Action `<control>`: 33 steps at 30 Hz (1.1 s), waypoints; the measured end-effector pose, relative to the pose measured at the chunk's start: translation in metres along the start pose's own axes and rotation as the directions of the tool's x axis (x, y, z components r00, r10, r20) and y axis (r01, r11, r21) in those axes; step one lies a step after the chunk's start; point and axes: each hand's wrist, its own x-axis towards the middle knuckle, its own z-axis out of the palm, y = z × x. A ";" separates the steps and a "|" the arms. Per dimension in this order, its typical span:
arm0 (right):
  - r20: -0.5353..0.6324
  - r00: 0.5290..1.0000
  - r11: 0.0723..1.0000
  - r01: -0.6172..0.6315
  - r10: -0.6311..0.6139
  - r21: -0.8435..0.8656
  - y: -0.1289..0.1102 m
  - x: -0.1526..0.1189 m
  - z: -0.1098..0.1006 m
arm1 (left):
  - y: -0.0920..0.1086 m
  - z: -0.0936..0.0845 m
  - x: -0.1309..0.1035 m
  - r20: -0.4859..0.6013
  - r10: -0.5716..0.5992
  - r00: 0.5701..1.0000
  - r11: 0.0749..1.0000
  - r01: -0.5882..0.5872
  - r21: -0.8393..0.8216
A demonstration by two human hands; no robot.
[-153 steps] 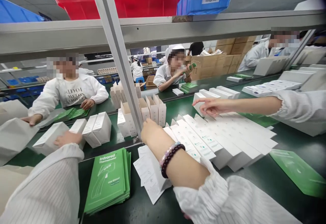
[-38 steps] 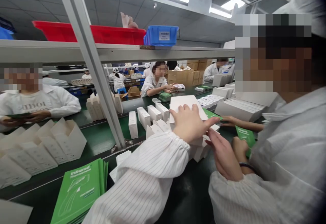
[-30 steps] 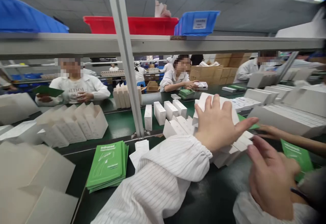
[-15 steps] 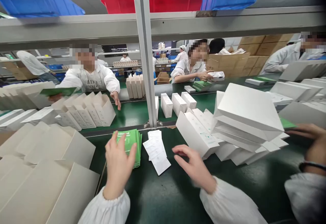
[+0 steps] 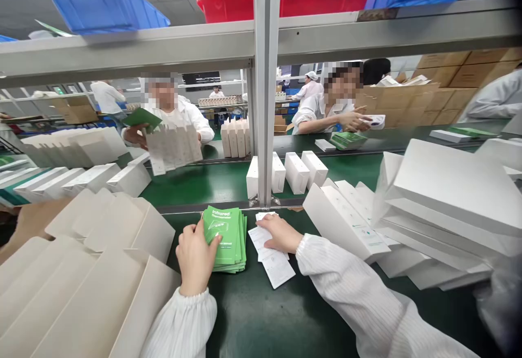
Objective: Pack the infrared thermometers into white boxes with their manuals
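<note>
A stack of green infrared thermometer manuals (image 5: 230, 238) lies on the dark green surface in front of me. My left hand (image 5: 196, 257) is at its left side, thumb on the top cover and fingers curled at the left edge. Just right of the stack, white printed leaflets (image 5: 278, 271) lie in a loose, fanned pile. My right hand (image 5: 283, 233) reaches over them from the right, its thumb and fingers closing on the upper leaflets. The fingertips partly cover the print.
Open white boxes (image 5: 101, 271) crowd the left side. More white boxes (image 5: 440, 184) are piled at the right. A metal post (image 5: 267, 86) rises behind the leaflets. Across the line, one co-worker (image 5: 191, 116) handles boxes and another (image 5: 314, 108) holds a small white box.
My right hand has moved left onto the leaflets. My left hand has lowered to the manuals' left edge. The view has turned left, and the co-worker opposite has lifted a group of boxes.
</note>
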 end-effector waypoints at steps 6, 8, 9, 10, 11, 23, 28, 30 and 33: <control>0.090 0.994 0.994 -0.051 0.059 -0.094 -0.002 0.011 -0.007 | 0.002 -0.008 0.006 0.038 -0.001 0.999 0.992 0.006 -0.123; 0.125 0.989 0.991 -0.068 0.082 -0.114 -0.001 0.017 -0.009 | 0.001 -0.011 0.007 0.041 -0.018 0.999 0.978 0.026 -0.206; 0.140 0.986 0.990 -0.078 0.095 -0.122 0.000 0.020 -0.010 | 0.001 -0.012 0.006 0.034 -0.028 0.999 0.967 0.035 -0.254; 0.153 0.982 0.988 -0.087 0.106 -0.128 0.001 0.023 -0.011 | 0.000 -0.013 0.005 0.024 -0.038 0.999 0.951 0.044 -0.306; 0.163 0.980 0.987 -0.096 0.117 -0.132 0.002 0.025 -0.011 | -0.001 -0.014 0.003 0.010 -0.050 0.999 0.932 0.050 -0.358; 0.072 0.987 0.983 -0.136 0.145 -0.124 0.018 0.024 -0.009 | 0.001 -0.029 -0.029 -0.110 -0.167 0.980 0.703 0.040 -0.710; 0.111 0.990 0.992 -0.077 0.088 -0.101 0.034 0.024 -0.013 | 0.005 -0.038 -0.035 -0.009 -0.207 0.978 0.560 0.111 -0.821; 0.128 0.989 0.995 -0.065 0.076 -0.081 0.038 0.023 -0.015 | 0.007 -0.040 -0.037 0.038 -0.211 0.977 0.489 0.139 -0.861; 0.109 0.992 0.997 -0.056 0.062 -0.058 0.040 0.022 -0.017 | 0.009 -0.043 -0.039 0.079 -0.212 0.974 0.438 0.167 -0.883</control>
